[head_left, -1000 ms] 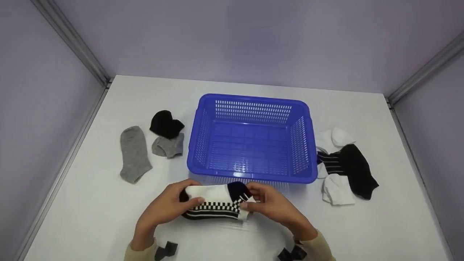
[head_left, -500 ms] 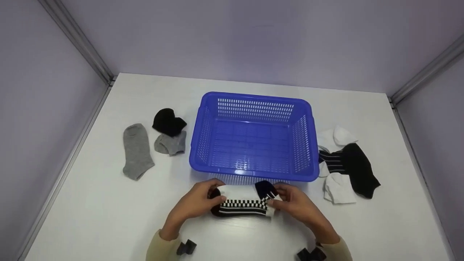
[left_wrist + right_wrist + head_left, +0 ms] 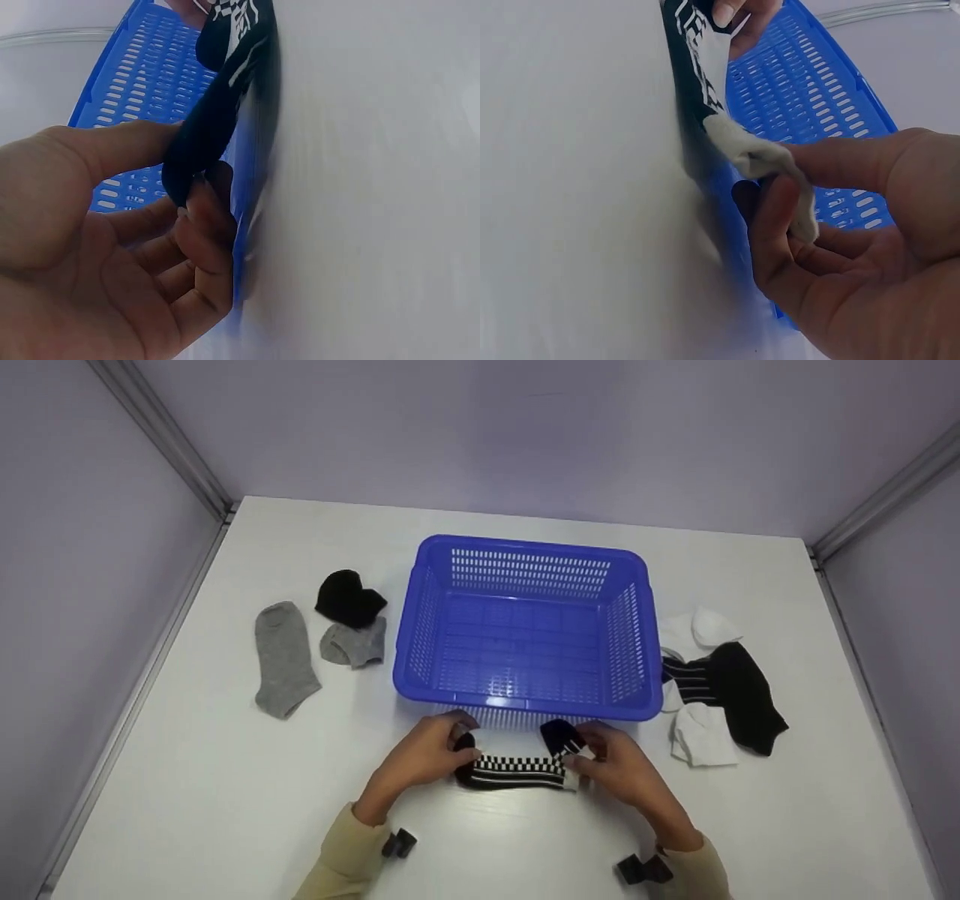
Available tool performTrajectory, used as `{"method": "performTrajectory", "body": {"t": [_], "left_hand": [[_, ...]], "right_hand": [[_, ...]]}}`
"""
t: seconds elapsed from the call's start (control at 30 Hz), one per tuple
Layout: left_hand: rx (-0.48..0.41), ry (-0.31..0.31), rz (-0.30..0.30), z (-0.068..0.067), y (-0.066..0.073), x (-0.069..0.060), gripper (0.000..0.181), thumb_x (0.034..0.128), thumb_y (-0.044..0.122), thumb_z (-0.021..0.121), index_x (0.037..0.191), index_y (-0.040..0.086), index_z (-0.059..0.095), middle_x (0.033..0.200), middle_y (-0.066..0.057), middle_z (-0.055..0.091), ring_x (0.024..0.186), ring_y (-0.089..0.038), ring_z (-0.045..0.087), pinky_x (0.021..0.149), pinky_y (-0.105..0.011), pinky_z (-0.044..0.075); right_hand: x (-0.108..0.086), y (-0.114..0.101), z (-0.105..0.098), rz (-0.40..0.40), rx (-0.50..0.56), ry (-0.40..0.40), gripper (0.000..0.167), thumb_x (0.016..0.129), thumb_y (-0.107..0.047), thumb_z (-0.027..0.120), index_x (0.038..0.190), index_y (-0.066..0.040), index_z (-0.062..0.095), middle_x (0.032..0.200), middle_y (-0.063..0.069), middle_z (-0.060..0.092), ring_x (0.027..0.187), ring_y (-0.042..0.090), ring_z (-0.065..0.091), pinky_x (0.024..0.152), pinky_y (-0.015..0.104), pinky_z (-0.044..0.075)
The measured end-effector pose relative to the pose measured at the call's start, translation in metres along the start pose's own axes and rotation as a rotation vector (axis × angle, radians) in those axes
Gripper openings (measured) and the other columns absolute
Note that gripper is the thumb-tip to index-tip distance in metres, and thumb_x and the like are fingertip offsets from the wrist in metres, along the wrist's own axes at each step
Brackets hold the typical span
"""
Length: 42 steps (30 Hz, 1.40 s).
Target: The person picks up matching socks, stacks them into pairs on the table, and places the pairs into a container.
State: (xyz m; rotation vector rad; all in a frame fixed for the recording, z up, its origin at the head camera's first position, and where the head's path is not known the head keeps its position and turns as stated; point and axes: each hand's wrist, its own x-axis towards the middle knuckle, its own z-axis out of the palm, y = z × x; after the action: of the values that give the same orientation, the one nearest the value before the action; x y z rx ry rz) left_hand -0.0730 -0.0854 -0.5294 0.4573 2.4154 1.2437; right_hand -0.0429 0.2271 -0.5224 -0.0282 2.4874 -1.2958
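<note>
A black and white checkered sock (image 3: 517,772) is stretched sideways between both hands, just in front of the blue basket (image 3: 491,703). The left hand (image 3: 427,751) pinches its dark left end between thumb and fingers; the left wrist view shows that dark end (image 3: 202,135) held by the left hand (image 3: 112,225). At the other end, the right hand (image 3: 619,761) pinches the part by the white cuff. In the right wrist view the right hand (image 3: 855,240) grips the white cuff (image 3: 746,146) between thumb and fingers. The basket holds nothing visible.
Left of the basket lie a long grey sock (image 3: 283,660), a black sock (image 3: 349,598) and a smaller grey one (image 3: 358,643). On the right are white socks (image 3: 705,735) and a black sock (image 3: 742,697), some partly hidden by the basket. Walls enclose the white table (image 3: 187,780).
Both hands have shifted right in the head view with the sock between them. The sock's white upper area now shows less distinctly. The hands keep their hold.
</note>
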Motion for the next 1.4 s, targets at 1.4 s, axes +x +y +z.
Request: {"method": "performTrajectory", "body": {"t": [1.4], "left_hand": [[0.092,0.088,0.079,-0.008,0.014,-0.027,0.016,0.0960,0.015,0.075,0.111,0.012,0.078,0.072,0.007,0.063,0.062,-0.001,0.049,0.060,-0.021,0.042]], "right_hand": [[-0.010,0.015,-0.011,-0.204,0.176,-0.038,0.024,0.088,0.006,0.071,0.109,-0.004,0.077,0.111,0.018,0.076,0.091,0.004,0.067,0.075,0.025,0.057]]}}
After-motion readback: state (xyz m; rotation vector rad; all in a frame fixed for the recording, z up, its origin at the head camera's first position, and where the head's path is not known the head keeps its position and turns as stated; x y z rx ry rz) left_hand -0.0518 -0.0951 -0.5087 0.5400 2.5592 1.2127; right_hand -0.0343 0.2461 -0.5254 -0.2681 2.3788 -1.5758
